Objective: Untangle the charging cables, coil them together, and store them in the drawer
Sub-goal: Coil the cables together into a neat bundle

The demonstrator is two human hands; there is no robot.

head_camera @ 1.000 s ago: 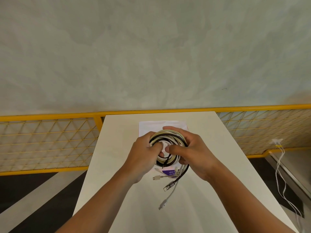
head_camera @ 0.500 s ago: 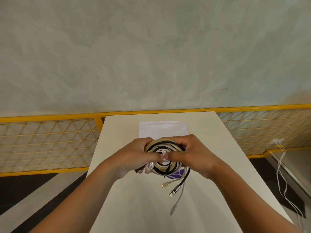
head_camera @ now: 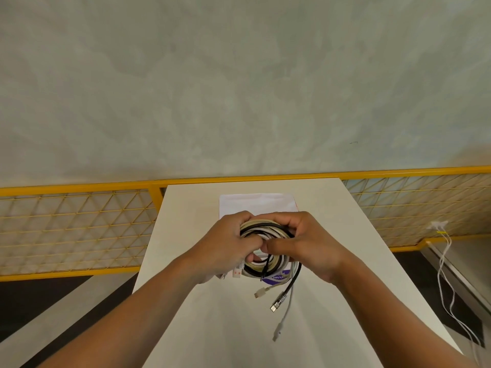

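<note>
A round coil of white, cream and black charging cables (head_camera: 265, 231) is held above the white table (head_camera: 191, 208). My left hand (head_camera: 228, 243) grips the coil's left side, thumb reaching into the ring. My right hand (head_camera: 308, 243) grips the right side, thumb also at the centre. Three loose plug ends (head_camera: 276, 305) hang below the coil toward me, one white, one black with a metal tip, one long and pale. A purple and white label (head_camera: 276, 277) shows under the coil. No drawer is in view.
A white sheet of paper (head_camera: 256, 204) lies on the table behind my hands. A yellow mesh railing (head_camera: 79, 224) runs behind the table on both sides. White cords (head_camera: 446, 274) hang from a plug at the right, off the table.
Both hands kept hold of the coil and shifted slightly; the coil turned a little in my grip, and the dangling plug ends swung somewhat lower and to the right.
</note>
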